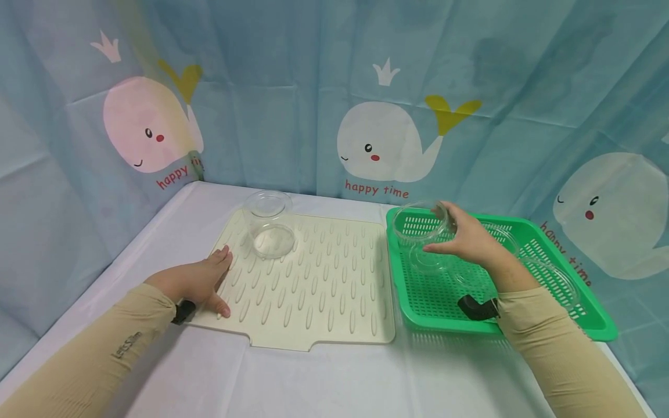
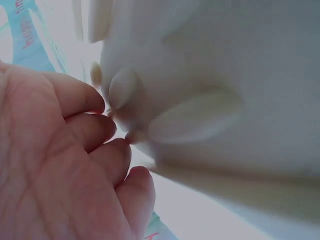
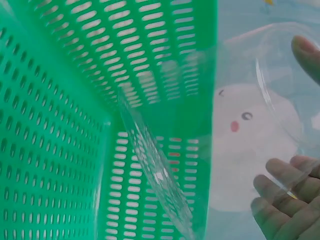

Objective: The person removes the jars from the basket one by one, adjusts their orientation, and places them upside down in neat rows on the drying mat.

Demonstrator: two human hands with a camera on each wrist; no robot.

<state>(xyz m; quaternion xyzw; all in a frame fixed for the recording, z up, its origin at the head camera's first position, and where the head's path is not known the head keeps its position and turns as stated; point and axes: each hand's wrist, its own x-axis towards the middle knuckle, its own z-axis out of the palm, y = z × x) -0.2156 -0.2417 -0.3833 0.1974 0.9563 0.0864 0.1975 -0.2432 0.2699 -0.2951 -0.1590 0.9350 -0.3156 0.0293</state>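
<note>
Cup [image 1: 420, 235] above basket [image 1: 455, 325], with mat [image 1: 324, 278] on its left side

Your right hand [image 1: 467, 235] grasps this clear cup: the thumb is on the near side, the other fingers are on the far side, and the cup lies to the left of your palm. Its long axis runs about upright, with a slight tilt, and the end that looks wider is on top. It is near the far-left corner of the green basket, at the right part of the table [image 1: 334, 383]; I cannot tell how deep its lower end goes inside.

The important relation, in my judgement, is from the cup to the cream mat. This mat lies on the table just beside the basket, so its right edge is the nearest one to the cup. Your right hand is the nearer hand. Your left hand [image 1: 195, 281] is well apart, released, with the fingers loosely extended; it touches the mat's left edge and grasps nothing that I can see.

Please notice also the clear container [image 1: 272, 226], which stands on the mat near its far-left corner. Inside the basket lie other clear round pieces [image 1: 554, 283], whose transparent outlines are difficult to separate.
</note>
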